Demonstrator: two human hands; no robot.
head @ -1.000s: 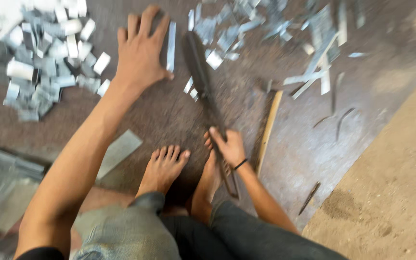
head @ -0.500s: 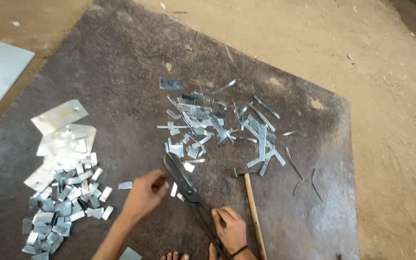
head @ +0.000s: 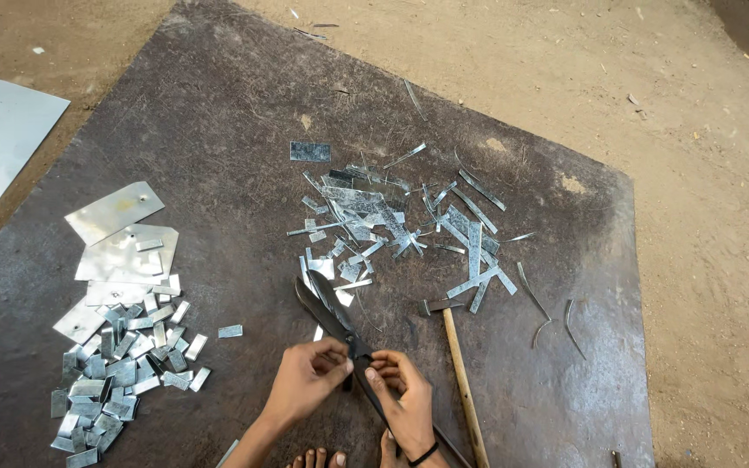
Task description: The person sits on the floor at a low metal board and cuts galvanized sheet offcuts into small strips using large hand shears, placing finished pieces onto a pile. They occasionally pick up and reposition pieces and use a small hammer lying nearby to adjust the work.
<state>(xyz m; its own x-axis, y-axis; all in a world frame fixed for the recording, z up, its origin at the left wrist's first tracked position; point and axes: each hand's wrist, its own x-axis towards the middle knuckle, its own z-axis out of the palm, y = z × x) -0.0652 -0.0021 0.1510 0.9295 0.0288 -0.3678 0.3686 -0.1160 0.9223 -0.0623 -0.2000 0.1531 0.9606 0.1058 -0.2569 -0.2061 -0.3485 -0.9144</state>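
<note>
Both hands [head: 359, 384] on shears [head: 333, 314]

No packages, labels, signs or screens are anywhere here; I see only bare cut metal pieces, plain sheet metal and hand tools lying on the dark mat and sandy floor.

Left hand [head: 305, 381], right hand [head: 405, 399] close together, fingers curled, fingertips meeting at shears [head: 340, 325] pivot.

Worn on the head, angled steeply down from fairly high over the dark metal sheet [head: 218, 130], near edge at the bottom, sandy ground [head: 713, 217] beyond its far and right edges.
</note>
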